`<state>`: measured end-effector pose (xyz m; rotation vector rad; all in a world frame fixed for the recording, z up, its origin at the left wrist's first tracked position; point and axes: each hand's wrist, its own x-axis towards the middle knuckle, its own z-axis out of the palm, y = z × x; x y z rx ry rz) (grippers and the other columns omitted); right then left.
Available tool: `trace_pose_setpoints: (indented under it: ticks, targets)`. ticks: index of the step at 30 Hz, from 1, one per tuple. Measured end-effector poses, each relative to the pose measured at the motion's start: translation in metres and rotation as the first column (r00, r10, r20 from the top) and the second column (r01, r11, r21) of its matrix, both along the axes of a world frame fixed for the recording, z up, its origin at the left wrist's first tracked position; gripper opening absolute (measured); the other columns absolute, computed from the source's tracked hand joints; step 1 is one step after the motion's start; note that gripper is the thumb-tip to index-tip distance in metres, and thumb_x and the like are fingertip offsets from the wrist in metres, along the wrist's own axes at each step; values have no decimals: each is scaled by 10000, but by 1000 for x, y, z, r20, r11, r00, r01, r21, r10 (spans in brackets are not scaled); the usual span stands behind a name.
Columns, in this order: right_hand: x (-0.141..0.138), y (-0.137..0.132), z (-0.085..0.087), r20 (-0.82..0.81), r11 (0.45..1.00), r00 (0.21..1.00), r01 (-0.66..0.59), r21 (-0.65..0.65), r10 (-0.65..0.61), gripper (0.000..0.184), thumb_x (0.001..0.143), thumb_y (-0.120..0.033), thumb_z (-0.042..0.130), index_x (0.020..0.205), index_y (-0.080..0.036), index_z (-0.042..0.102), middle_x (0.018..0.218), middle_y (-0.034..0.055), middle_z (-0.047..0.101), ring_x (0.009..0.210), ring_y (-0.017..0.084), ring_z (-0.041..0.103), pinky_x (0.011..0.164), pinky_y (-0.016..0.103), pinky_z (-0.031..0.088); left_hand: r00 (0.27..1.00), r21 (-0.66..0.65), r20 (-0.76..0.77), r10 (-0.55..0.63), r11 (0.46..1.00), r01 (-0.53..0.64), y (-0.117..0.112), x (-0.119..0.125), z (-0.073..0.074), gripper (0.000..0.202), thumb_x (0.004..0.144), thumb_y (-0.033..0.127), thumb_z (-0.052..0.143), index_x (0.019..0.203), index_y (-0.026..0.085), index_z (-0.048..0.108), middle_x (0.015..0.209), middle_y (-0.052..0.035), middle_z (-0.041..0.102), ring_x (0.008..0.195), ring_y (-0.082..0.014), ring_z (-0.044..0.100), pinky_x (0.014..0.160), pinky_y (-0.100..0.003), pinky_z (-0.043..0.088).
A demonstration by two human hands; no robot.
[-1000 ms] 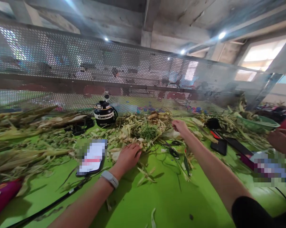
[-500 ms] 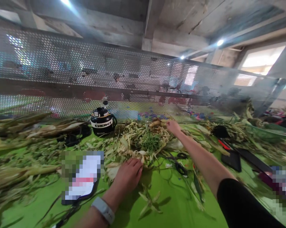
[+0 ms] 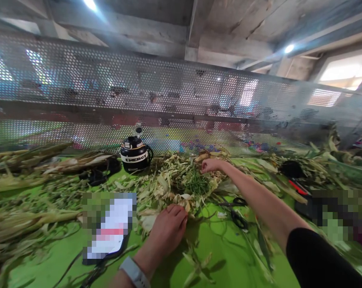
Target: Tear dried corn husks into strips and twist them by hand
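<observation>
A heap of pale husks and green leaves (image 3: 184, 182) lies in the middle of the bright green table (image 3: 223, 260). My left hand (image 3: 167, 230), a grey band on its wrist, rests palm down at the heap's near edge with fingers curled onto the husks. My right hand (image 3: 210, 165) reaches across to the heap's far side and is closed in a loose fist over the leaves; what it grips is hidden. Black scissors (image 3: 236, 214) lie on the table just under my right forearm.
A black jug marked ENERGY (image 3: 135, 154) stands behind the heap against a perforated metal screen (image 3: 169, 108). A phone (image 3: 109, 230) lies left of my left hand. Long stalks (image 3: 33, 192) cover the left side; dark tools (image 3: 292, 172) and more husks lie right.
My right hand has moved left along the far side of the heap and curled shut. My left hand has stayed on the near edge. The view has shifted slightly.
</observation>
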<state>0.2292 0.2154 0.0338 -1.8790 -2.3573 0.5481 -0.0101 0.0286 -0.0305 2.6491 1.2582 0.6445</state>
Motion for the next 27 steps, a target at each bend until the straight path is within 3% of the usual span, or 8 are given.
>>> trace_pose_setpoints:
  ticks: [4, 7, 10, 12, 19, 23, 25, 27]
  targets:
    - [-4, -16, 7, 30, 995, 997, -77, 56, 75, 324, 782, -345, 660, 1041, -152, 633, 1042, 85, 657, 939, 234, 616, 811, 313, 483, 1000, 7, -9, 12, 1000, -12, 3, 0, -2, 236, 866, 169, 405, 899, 187, 638, 928, -81, 661, 898, -227, 589, 788, -358, 490]
    - [-17, -45, 5, 53, 980, 982, -187, 69, 184, 354, 821, -382, 576, 1107, -177, 618, 1092, 71, 654, 966, 208, 617, 801, 268, 471, 999, -5, -28, 28, 1000, -28, 4, 1, -2, 237, 865, 173, 411, 917, 178, 642, 958, -84, 664, 920, -236, 590, 800, -371, 492]
    - [-31, -80, -2, 165, 954, 950, -282, 97, 264, 495, 669, -291, 699, 1140, -176, 605, 1152, 121, 610, 1041, 284, 574, 853, 337, 439, 997, 44, -1, 75, 996, -75, 3, 0, -3, 232, 850, 183, 442, 979, 186, 635, 1091, -96, 640, 1018, -258, 564, 865, -415, 470]
    - [-31, -100, -3, 243, 942, 929, -314, 119, 279, 454, 669, -206, 644, 1120, -167, 612, 1143, 148, 598, 1045, 309, 563, 842, 366, 429, 989, 106, 26, 145, 983, -147, 2, -1, -5, 235, 820, 203, 493, 1012, 204, 629, 1192, -104, 597, 1102, -282, 523, 927, -460, 430]
    - [27, -139, 14, 305, 928, 883, -373, 0, 356, 346, 598, -61, 553, 902, -145, 695, 939, 101, 685, 923, 251, 611, 817, 319, 433, 966, 153, 46, 256, 953, -260, 4, -3, -12, 243, 796, 213, 512, 1010, 213, 627, 1240, -121, 571, 1166, -294, 498, 995, -495, 363]
    - [54, -151, 30, 78, 911, 915, -382, -155, 396, 346, 637, -205, 640, 977, -171, 692, 1025, 69, 680, 933, 225, 607, 799, 282, 449, 971, 124, 8, 240, 963, -239, 4, -2, -6, 253, 800, 198, 488, 1013, 183, 623, 1231, -139, 572, 1154, -307, 497, 981, -485, 372]
    - [53, -145, 36, -31, 915, 935, -353, -194, 354, 240, 765, -334, 557, 869, -187, 716, 870, 29, 705, 809, 192, 628, 724, 260, 458, 978, 94, -7, 210, 973, -209, 3, -2, -3, 224, 804, 196, 479, 972, 175, 626, 1143, -127, 615, 1088, -297, 529, 952, -469, 393]
    - [41, -131, 37, 14, 970, 970, -244, -6, 244, 324, 824, -378, 490, 691, -174, 702, 662, 11, 672, 646, 168, 605, 622, 245, 440, 981, 74, -8, 194, 978, -193, 2, -2, -1, 191, 800, 204, 486, 928, 175, 624, 1050, -109, 640, 1024, -285, 548, 923, -449, 410]
